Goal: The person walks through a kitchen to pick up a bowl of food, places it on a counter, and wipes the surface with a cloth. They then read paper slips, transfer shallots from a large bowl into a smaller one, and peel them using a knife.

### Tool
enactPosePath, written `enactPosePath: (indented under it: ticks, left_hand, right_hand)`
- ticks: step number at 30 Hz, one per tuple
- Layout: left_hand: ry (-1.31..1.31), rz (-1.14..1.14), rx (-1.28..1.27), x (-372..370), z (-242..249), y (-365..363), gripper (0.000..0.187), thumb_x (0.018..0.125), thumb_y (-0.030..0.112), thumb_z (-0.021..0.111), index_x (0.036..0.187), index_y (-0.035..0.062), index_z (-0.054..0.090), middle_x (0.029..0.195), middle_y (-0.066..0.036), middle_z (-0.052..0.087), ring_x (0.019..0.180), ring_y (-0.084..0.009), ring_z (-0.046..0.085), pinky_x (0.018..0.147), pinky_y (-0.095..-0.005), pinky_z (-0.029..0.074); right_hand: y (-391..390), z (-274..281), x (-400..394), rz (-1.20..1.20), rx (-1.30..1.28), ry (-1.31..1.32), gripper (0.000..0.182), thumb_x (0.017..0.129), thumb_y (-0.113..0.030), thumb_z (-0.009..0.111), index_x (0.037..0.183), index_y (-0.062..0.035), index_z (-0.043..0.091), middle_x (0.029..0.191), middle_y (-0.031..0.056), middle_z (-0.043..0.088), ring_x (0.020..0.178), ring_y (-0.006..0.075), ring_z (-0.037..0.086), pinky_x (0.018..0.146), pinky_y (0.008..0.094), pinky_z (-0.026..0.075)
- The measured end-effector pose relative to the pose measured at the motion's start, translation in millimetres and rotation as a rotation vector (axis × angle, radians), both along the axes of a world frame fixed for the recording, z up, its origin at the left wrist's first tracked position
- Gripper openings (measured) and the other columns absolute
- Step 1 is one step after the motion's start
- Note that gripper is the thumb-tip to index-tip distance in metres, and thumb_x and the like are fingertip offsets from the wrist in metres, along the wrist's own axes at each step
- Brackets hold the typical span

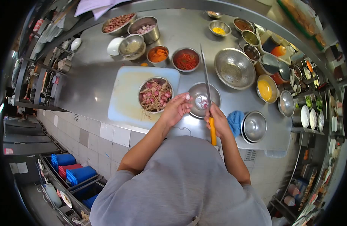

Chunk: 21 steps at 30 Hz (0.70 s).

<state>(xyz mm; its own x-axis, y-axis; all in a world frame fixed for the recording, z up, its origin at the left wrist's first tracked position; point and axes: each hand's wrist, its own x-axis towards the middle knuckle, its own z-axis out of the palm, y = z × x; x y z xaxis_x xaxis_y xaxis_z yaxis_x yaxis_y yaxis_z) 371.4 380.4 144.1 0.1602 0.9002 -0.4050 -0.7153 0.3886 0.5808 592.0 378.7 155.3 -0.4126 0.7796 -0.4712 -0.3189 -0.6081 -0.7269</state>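
Note:
My left hand (177, 108) pinches a small pale peeled shallot (188, 96) between thumb and fingers, at the left rim of a steel bowl (214, 94). A few pinkish-white pieces lie inside that bowl. My right hand (218, 119) is wrapped round the yellow handle of a long knife (208, 81), its blade pointing away from me across the bowl. Left of my hands, a steel bowl of unpeeled shallots (155, 94) with dry roots and stalks stands on a white cutting board (122, 88).
Behind are bowls of red chillies (186, 60) and orange pieces (157, 55). A large perforated bowl (239, 60) stands to the right, near a bowl of yellow liquid (266, 89). A blue cloth (235, 121) lies beside stacked steel bowls (255, 127) near the table's front edge.

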Motion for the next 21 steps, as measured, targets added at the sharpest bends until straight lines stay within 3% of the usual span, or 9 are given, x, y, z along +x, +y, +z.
enactPosePath:
  ticks: [3,4,9,14,16,17,18,21]
  left_hand:
    - [-0.040,-0.015,0.055,-27.4,2.2,8.9,0.019,0.096,0.021,0.055,0.112,0.0090,0.055,0.101,-0.007,0.064,0.068,-0.0121,0.060,0.059,-0.0239,0.047]
    - [0.010,0.059,-0.004,-29.8,17.9,12.0,0.012,0.097,0.022,0.055,0.103,0.0114,0.054,0.096,-0.005,0.064,0.062,-0.0096,0.056,0.052,-0.0213,0.040]
    - [0.117,0.157,0.084,-81.0,33.3,41.6,0.010,0.094,0.019,0.058,0.094,0.0104,0.054,0.092,-0.005,0.065,0.059,-0.0089,0.055,0.051,-0.0207,0.043]
    - [0.128,0.370,0.235,-149.6,59.3,141.6,0.004,0.090,0.013,0.058,0.089,0.0098,0.060,0.081,-0.001,0.065,0.059,-0.0072,0.053,0.047,-0.0196,0.036]
    - [0.165,0.275,0.293,-209.5,57.0,210.9,0.008,0.090,0.015,0.058,0.095,0.0088,0.061,0.083,-0.001,0.065,0.062,-0.0074,0.055,0.048,-0.0192,0.037]
    - [0.261,0.345,0.382,-219.0,76.0,228.9,0.013,0.092,0.015,0.056,0.102,0.0079,0.059,0.085,0.000,0.063,0.067,-0.0076,0.059,0.048,-0.0186,0.036]
    - [0.334,0.388,0.249,-229.0,90.0,245.0,0.020,0.093,0.014,0.054,0.111,0.0051,0.055,0.091,-0.004,0.062,0.075,-0.0114,0.062,0.052,-0.0192,0.041]
    - [0.424,0.404,0.264,-240.4,81.6,251.4,0.031,0.096,0.016,0.051,0.123,0.0012,0.048,0.102,-0.010,0.060,0.090,-0.0216,0.063,0.072,-0.0263,0.052]
  right_hand:
    - [-1.6,-2.2,-7.8,-0.028,0.068,-0.001,0.034,0.102,-0.036,0.040,0.126,-0.0124,0.045,0.083,0.0003,0.047,0.066,0.0092,0.048,0.045,0.0211,0.040]
    - [-3.9,-1.2,-10.9,-0.041,0.084,0.007,0.035,0.102,-0.036,0.040,0.128,-0.0128,0.044,0.083,0.0004,0.047,0.066,0.0091,0.048,0.044,0.0210,0.040]
    - [-16.8,8.3,-18.6,-0.135,0.069,-0.071,0.049,0.101,-0.033,0.044,0.145,-0.0122,0.034,0.080,0.0002,0.047,0.064,0.0086,0.048,0.043,0.0217,0.041]
    - [-36.2,10.8,-28.8,-0.226,0.098,-0.131,0.049,0.102,-0.036,0.041,0.144,-0.0122,0.035,0.081,0.0002,0.047,0.064,0.0078,0.049,0.043,0.0203,0.041]
    - [-46.6,13.3,-33.4,-0.251,0.066,-0.140,0.048,0.102,-0.035,0.040,0.144,-0.0119,0.036,0.081,0.0001,0.047,0.064,0.0074,0.049,0.042,0.0198,0.041]
    - [-47.8,15.2,-35.4,-0.265,0.056,-0.141,0.048,0.102,-0.035,0.040,0.143,-0.0118,0.036,0.081,0.0000,0.046,0.064,0.0073,0.049,0.042,0.0196,0.041]
    - [-47.5,16.3,-36.5,-0.262,0.079,-0.126,0.047,0.102,-0.035,0.040,0.143,-0.0117,0.037,0.081,0.0000,0.046,0.064,0.0073,0.049,0.043,0.0196,0.041]
    - [-50.5,15.0,-32.7,-0.262,0.108,-0.112,0.047,0.102,-0.035,0.041,0.143,-0.0113,0.037,0.081,0.0000,0.047,0.064,0.0071,0.049,0.043,0.0198,0.041]
